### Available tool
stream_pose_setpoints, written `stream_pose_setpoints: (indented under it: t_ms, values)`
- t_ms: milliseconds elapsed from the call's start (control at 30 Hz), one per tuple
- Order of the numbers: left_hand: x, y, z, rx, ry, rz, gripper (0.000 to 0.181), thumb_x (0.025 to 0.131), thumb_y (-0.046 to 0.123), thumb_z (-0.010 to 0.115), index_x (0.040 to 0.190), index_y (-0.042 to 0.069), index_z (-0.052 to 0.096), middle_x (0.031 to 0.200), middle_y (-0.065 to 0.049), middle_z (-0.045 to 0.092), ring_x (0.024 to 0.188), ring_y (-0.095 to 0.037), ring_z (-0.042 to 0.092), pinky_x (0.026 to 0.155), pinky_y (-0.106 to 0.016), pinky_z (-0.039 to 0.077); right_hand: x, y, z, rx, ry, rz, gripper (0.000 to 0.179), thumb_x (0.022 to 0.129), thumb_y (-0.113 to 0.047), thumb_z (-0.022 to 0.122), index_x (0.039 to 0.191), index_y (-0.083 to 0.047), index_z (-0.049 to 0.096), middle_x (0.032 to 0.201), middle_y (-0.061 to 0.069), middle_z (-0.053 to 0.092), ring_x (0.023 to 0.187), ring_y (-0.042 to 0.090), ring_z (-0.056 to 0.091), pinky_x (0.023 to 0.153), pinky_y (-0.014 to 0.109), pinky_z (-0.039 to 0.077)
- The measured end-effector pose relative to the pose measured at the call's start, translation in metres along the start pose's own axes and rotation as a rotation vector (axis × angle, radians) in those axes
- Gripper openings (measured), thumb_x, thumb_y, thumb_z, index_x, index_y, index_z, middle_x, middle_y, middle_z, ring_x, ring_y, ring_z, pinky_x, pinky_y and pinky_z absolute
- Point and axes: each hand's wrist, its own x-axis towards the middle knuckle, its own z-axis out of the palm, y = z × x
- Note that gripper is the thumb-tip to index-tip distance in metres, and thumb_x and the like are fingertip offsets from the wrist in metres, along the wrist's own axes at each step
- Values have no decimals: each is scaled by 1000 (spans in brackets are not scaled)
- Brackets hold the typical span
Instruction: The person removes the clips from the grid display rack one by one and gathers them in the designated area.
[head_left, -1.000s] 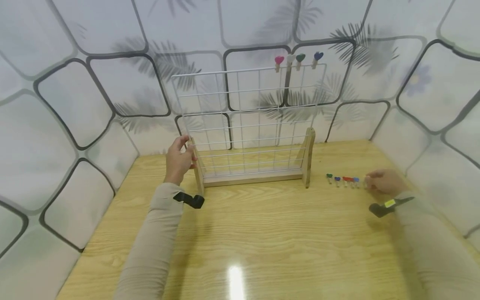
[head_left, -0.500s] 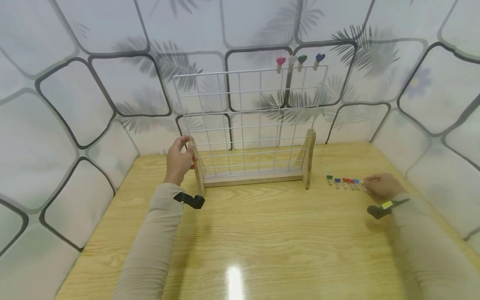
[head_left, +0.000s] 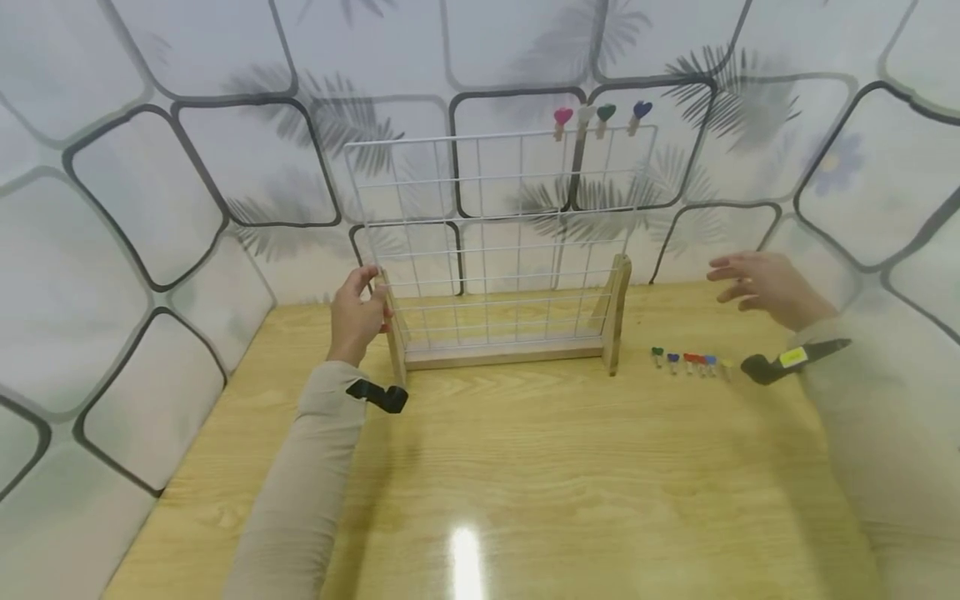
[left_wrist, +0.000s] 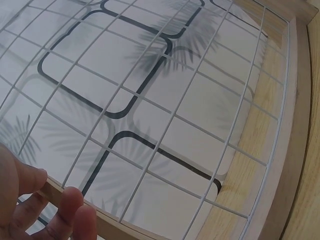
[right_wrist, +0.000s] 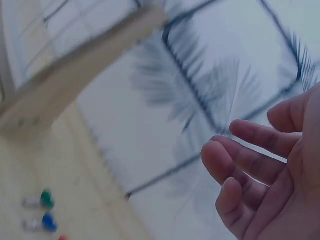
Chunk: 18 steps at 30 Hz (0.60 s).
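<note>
A white wire grid rack (head_left: 506, 354) with a wooden base stands upright at the back of the table. My left hand (head_left: 360, 310) grips its left wooden upright (left_wrist: 107, 222), thumb on one side and fingers on the other. Raised over the table to the right of the rack, my right hand (head_left: 768, 287) has relaxed, spread fingers (right_wrist: 250, 160) with nothing between them. Below it lies a row of small heart clothespins: a green one (head_left: 657, 354), a dark blue one (head_left: 673, 359), red ones (head_left: 690, 359), a light blue one (head_left: 709, 362) and a yellowish one (head_left: 726, 367).
Along the rack's top wire, towards its right end, a pink heart clothespin (head_left: 562, 118), a white one (head_left: 585, 117), a green one (head_left: 605, 114) and a blue one (head_left: 641, 111) are clipped. Patterned white walls (head_left: 525, 50) close in the wooden table (head_left: 555, 467) at the back and sides.
My right hand has left the clothespin at the right end of the row and risen up and away from the table, its fingers spreading. The left hand keeps its grip on the upright.
</note>
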Motion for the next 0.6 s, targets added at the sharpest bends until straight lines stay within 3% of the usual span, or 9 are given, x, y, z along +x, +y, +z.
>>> stream_pose_setpoints:
  t_ms: [133, 333, 600]
  values:
    - [0, 2, 0, -12, -3, 8, 34, 100, 14, 52, 134, 11, 51, 147, -1, 45, 63, -11, 58, 48, -24, 54, 12, -56, 14, -7, -31, -89, 27, 104, -41, 39, 114, -27, 60, 103, -15, 67, 79, 13, 66, 61, 26, 55]
    - [0, 1, -1, 2, 1, 7, 34, 100, 14, 53, 134, 11, 52, 146, -1, 46, 63, -11, 58, 48, -23, 54, 26, -133, 43, 30, -57, -206, 33, 103, -35, 47, 117, -12, 64, 106, -3, 68, 78, 16, 65, 62, 25, 54]
    - [1, 1, -1, -6, -14, -19, 35, 101, 18, 52, 136, 13, 50, 147, 2, 45, 69, -16, 60, 51, -26, 56, 41, -210, 77, -73, 14, -387, 35, 101, -28, 53, 124, -3, 62, 124, 10, 61, 81, 20, 64, 62, 21, 55]
